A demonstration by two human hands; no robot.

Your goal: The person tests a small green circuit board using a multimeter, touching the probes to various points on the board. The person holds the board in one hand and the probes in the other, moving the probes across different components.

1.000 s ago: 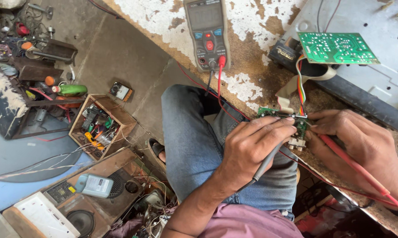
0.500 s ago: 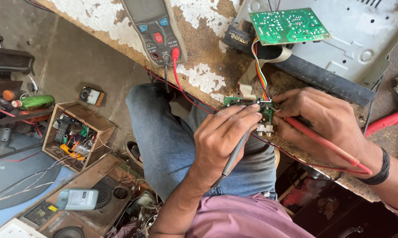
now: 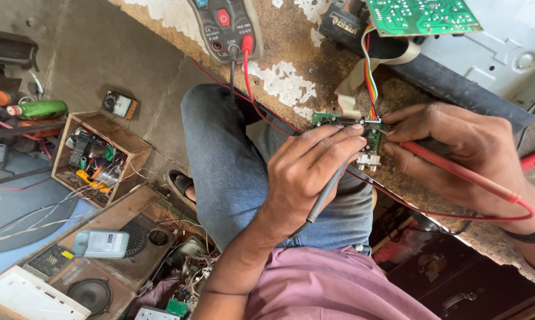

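Observation:
A small green circuit board (image 3: 371, 137) lies at the edge of a worn wooden bench (image 3: 291, 53). My left hand (image 3: 306, 172) pinches a grey-black test probe (image 3: 327, 195) whose tip rests on the board. My right hand (image 3: 457, 154) grips a red test probe (image 3: 457, 172), its tip on the board's right side. Red and black leads run up to a grey multimeter (image 3: 226, 26) at the top. A multicoloured ribbon wire (image 3: 369, 77) links the small board to a larger green circuit board (image 3: 422, 15).
A grey metal chassis (image 3: 499, 53) sits under the larger board. My jeans-clad knee (image 3: 220, 148) is below the bench. On the floor at left stand a wooden box of parts (image 3: 95, 157), a green bottle (image 3: 39, 109), a speaker cabinet (image 3: 119, 249) and loose wires.
The view has shifted so the bench and multimeter sit higher and further right. Both hands stay on the small board with their probes, barely moved against it.

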